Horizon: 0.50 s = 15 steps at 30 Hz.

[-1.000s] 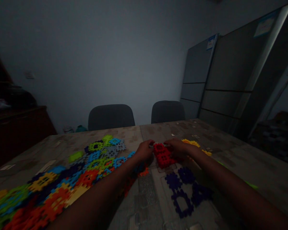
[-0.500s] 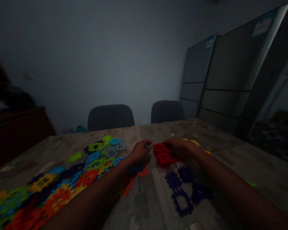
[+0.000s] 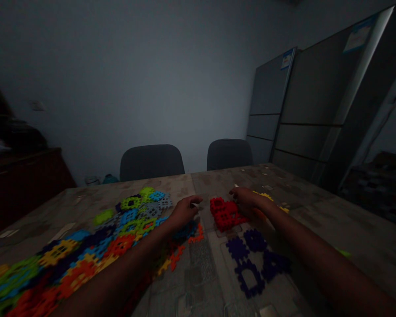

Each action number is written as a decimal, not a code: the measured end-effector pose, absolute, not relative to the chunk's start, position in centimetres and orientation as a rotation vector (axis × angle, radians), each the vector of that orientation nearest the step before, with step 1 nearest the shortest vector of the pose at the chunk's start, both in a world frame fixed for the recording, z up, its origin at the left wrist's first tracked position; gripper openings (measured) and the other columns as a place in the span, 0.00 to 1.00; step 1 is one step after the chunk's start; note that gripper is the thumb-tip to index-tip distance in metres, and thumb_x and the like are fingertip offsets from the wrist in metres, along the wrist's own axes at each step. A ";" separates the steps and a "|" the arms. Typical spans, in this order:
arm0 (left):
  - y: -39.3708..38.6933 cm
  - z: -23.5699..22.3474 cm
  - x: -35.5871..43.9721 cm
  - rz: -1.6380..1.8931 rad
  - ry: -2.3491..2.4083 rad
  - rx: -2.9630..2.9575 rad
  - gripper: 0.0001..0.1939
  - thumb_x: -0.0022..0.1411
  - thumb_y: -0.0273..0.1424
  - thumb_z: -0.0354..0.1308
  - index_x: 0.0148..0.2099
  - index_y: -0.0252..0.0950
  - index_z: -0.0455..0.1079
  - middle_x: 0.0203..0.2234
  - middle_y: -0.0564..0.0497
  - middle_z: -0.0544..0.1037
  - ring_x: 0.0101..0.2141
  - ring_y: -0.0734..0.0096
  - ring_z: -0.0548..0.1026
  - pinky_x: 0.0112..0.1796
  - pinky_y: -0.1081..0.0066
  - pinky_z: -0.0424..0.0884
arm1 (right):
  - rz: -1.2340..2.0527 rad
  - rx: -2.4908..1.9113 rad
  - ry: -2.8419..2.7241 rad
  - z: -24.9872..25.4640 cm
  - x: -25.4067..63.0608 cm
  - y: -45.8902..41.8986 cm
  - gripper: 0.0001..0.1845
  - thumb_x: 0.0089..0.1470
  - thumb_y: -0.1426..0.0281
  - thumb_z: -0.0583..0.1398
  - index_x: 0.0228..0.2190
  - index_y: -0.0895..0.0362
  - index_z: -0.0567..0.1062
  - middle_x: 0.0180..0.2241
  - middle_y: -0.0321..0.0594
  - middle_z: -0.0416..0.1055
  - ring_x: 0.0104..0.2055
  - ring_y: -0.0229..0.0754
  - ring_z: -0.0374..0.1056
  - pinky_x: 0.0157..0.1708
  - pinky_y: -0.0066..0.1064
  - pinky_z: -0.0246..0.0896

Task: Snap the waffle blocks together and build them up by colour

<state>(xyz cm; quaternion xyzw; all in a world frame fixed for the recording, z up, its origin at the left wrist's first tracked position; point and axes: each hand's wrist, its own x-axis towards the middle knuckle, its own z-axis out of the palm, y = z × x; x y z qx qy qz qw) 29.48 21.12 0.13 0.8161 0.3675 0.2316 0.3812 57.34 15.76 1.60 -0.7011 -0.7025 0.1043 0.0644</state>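
Observation:
My left hand hovers over the middle of the table, thumb and fingers apart with nothing visible between them. My right hand is at the right side of a group of red interlocking plastic pieces. Its forefinger stretches out past them, while the lower fingers are partly hidden; I see nothing held. Nearer to me lie several dark purple toothed pieces, some with open centres. Yellow pieces show just beyond my right wrist.
A wide heap of mixed-colour toothed pieces covers the table's left side, partly behind my left forearm. Two grey chairs stand at the far edge of the patterned table. A green piece lies at right.
My left hand has drawn slightly left, away from the red pieces. My right hand has risen a little and shifted off their top, so more of the red shows.

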 end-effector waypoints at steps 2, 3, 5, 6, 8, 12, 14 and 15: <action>21.1 0.1 29.3 0.596 0.927 2.070 0.14 0.70 0.35 0.61 0.55 0.35 0.71 0.50 0.45 0.76 0.46 0.59 0.77 0.46 0.54 0.76 | 0.339 -2.180 -2.110 1.4 57.0 15.9 0.17 0.65 0.63 0.62 0.53 0.55 0.72 0.53 0.45 0.71 0.49 0.48 0.72 0.47 0.45 0.71; 21.0 0.1 29.2 0.598 0.922 2.065 0.14 0.70 0.35 0.61 0.54 0.35 0.71 0.50 0.45 0.76 0.46 0.59 0.77 0.46 0.54 0.76 | 0.344 -2.194 -2.109 1.3 56.8 16.0 0.17 0.65 0.63 0.62 0.53 0.55 0.72 0.53 0.45 0.71 0.49 0.48 0.72 0.47 0.45 0.71; 21.0 0.1 29.0 0.606 0.911 2.058 0.14 0.70 0.35 0.61 0.54 0.35 0.71 0.50 0.45 0.76 0.47 0.59 0.77 0.47 0.54 0.76 | 0.349 -2.205 -2.112 1.3 56.6 15.9 0.17 0.65 0.63 0.62 0.53 0.55 0.73 0.53 0.45 0.71 0.49 0.48 0.72 0.47 0.45 0.71; 21.0 0.1 29.0 0.610 0.906 2.054 0.13 0.70 0.35 0.61 0.54 0.35 0.71 0.50 0.45 0.76 0.47 0.59 0.77 0.47 0.54 0.76 | 0.349 -2.205 -2.115 1.3 56.5 15.9 0.17 0.65 0.63 0.62 0.53 0.55 0.73 0.53 0.45 0.71 0.49 0.48 0.72 0.47 0.45 0.71; 20.9 0.2 28.8 0.619 0.894 2.046 0.13 0.70 0.34 0.61 0.53 0.35 0.72 0.50 0.45 0.76 0.47 0.59 0.77 0.48 0.54 0.76 | 0.346 -2.202 -2.121 1.3 56.4 15.9 0.17 0.65 0.63 0.62 0.53 0.56 0.73 0.53 0.45 0.71 0.49 0.48 0.72 0.47 0.46 0.71; 20.7 0.6 28.0 0.660 0.876 2.016 0.12 0.70 0.33 0.62 0.52 0.34 0.73 0.49 0.46 0.77 0.47 0.59 0.77 0.49 0.53 0.75 | 0.315 -2.165 -2.131 1.4 56.3 15.8 0.17 0.65 0.63 0.62 0.52 0.56 0.73 0.53 0.44 0.71 0.49 0.48 0.72 0.47 0.45 0.71; 20.9 1.0 27.0 0.696 0.875 1.993 0.11 0.69 0.32 0.62 0.51 0.34 0.73 0.50 0.45 0.78 0.49 0.58 0.77 0.51 0.52 0.73 | 0.266 -2.113 -2.130 1.5 56.5 15.8 0.16 0.65 0.63 0.62 0.52 0.56 0.73 0.53 0.44 0.72 0.48 0.47 0.72 0.47 0.45 0.72; 21.1 1.2 26.4 0.713 0.877 1.981 0.11 0.69 0.31 0.62 0.51 0.34 0.73 0.51 0.45 0.78 0.50 0.58 0.77 0.52 0.52 0.72 | 0.234 -2.081 -2.123 1.6 56.5 15.7 0.16 0.65 0.63 0.62 0.52 0.55 0.73 0.53 0.44 0.72 0.48 0.47 0.72 0.46 0.44 0.72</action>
